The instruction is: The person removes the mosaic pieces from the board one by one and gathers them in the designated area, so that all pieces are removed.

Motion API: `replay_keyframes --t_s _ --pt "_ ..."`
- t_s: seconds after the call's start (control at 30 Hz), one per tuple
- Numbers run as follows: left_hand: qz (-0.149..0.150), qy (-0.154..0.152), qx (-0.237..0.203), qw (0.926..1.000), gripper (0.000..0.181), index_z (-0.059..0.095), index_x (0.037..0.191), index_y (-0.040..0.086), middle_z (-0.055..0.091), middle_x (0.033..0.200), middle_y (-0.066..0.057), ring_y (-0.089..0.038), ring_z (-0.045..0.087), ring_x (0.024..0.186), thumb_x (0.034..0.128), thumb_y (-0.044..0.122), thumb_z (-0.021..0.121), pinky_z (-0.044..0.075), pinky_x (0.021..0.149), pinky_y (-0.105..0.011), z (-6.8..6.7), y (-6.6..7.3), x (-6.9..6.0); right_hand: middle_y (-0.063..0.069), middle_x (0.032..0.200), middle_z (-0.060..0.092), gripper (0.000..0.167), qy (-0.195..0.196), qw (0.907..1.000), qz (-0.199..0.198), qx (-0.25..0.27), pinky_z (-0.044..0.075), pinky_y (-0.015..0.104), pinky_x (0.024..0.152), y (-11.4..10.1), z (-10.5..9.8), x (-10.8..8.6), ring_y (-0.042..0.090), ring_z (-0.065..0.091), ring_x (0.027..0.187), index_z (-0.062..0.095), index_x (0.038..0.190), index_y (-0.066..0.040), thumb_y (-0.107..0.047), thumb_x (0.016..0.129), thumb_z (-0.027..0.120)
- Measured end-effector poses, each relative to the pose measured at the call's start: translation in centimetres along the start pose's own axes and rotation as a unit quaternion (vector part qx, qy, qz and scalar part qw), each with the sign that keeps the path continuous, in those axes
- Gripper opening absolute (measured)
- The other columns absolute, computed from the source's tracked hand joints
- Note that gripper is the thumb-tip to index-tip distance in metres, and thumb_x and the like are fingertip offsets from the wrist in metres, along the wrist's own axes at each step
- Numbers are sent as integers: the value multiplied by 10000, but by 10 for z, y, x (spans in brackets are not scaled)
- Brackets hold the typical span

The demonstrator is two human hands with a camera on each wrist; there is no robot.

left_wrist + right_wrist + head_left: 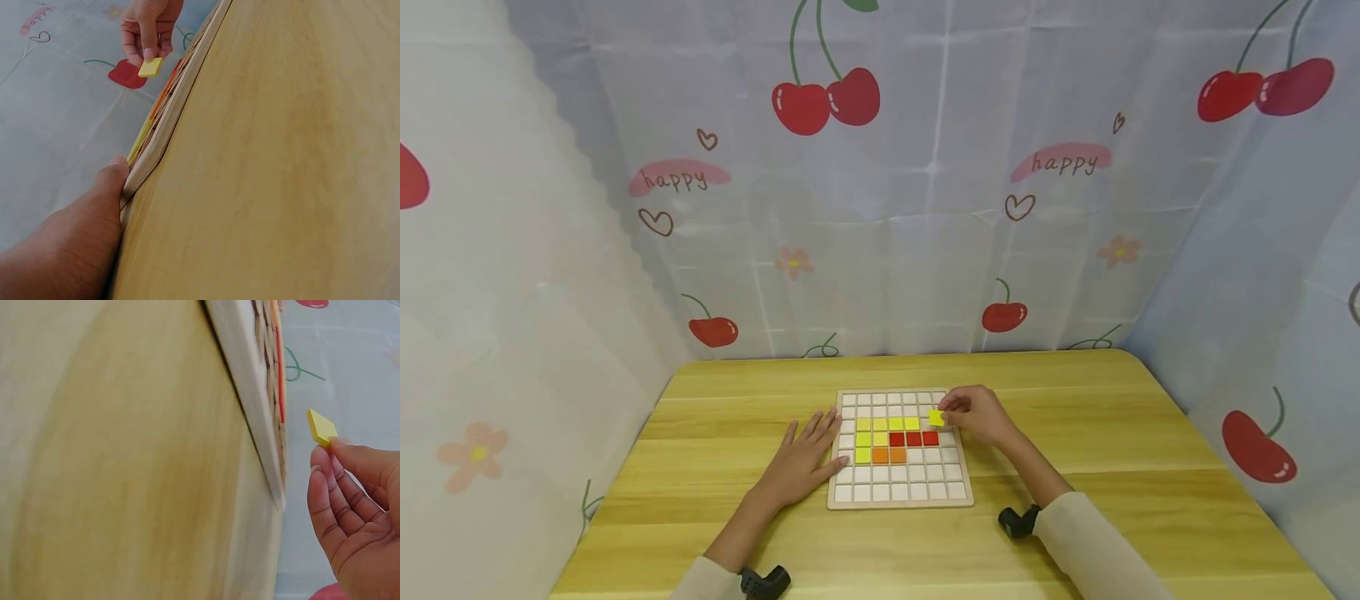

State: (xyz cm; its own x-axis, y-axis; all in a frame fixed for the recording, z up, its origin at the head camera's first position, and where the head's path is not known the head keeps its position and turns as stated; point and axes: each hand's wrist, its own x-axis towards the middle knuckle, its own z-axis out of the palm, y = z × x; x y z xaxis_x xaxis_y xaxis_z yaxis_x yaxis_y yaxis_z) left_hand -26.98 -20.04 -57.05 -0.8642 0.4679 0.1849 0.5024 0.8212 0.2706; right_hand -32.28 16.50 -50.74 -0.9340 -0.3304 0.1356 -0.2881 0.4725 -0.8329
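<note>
1. Nearest are two pale sleeves [707,581], one per arm, and two black devices [1018,522], one at each wrist, above a single wood-grained table [805,546]
2. The left hand [801,465] rests flat at the left edge of the one board [900,505], its fingers spread and holding nothing, the thumb over the rim
3. I count seven rows of seven squares on that board; in the third row from the near edge, two orange tiles [880,456] sit side by side, a yellow one to their left
4. One row farther, three red tiles [913,439] lie to the right of two yellow; beyond them four more make a line, so seven yellow tiles [862,438] are set in the grid
5. An eighth, the held yellow tile [936,418], is over the far right part of the board, raised clear of it
6. The right hand [979,414] has it in a narrow pinch, thumb against fingertips, the tile sticking out to the left of the grip
7. Farthest hangs a curtain [910,250] printed with cherries [801,109]; on its far side I can read "happy" twice, once left and once right
</note>
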Motion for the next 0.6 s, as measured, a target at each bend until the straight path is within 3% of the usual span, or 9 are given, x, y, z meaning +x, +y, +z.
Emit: replay_keyframes --t_s 0.6 --pt "4 -43 71 10000 793 194 1638 158 139 1699 -7 -288 148 1554 1035 648 352 91 1191 -646 2 -3 1 109 910 721 82 493 9983 279 107 563 256 674 6 -25 -13 189 676 778 755 991 1 -24 913 742"
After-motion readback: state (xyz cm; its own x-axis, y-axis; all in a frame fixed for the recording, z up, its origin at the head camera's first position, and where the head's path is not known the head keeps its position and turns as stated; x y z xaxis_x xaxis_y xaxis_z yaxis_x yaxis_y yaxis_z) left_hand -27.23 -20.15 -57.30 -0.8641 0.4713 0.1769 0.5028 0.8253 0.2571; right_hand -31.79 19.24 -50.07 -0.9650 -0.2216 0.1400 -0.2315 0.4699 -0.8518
